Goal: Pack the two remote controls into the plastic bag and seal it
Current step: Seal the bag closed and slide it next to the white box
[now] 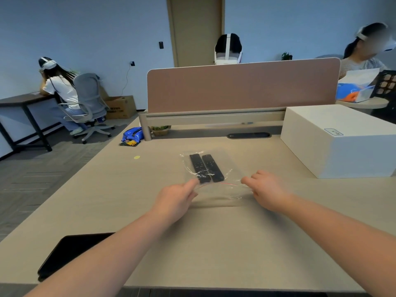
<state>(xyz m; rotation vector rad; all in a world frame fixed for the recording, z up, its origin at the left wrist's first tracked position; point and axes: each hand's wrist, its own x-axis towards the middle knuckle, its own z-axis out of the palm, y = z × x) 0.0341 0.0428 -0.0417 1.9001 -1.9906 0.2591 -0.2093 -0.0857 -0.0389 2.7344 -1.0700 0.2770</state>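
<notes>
Two black remote controls, one on the left [197, 167] and one on the right [212, 167], lie side by side inside a clear plastic bag [230, 168] flat on the beige desk [214, 243]. The bag's mouth, with a thin red zip line [227, 184], faces me. My left hand [175, 199] pinches the left end of that mouth. My right hand [265, 189] pinches its right end. The near edge of the bag is stretched between both hands.
A large white box [338, 140] stands on the desk at the right. A black tablet-like slab [70, 254] lies at the near left edge. A pinkish divider panel [242, 86] closes the far side. A small yellow sticker [136, 157] sits to the left. Other people sit beyond.
</notes>
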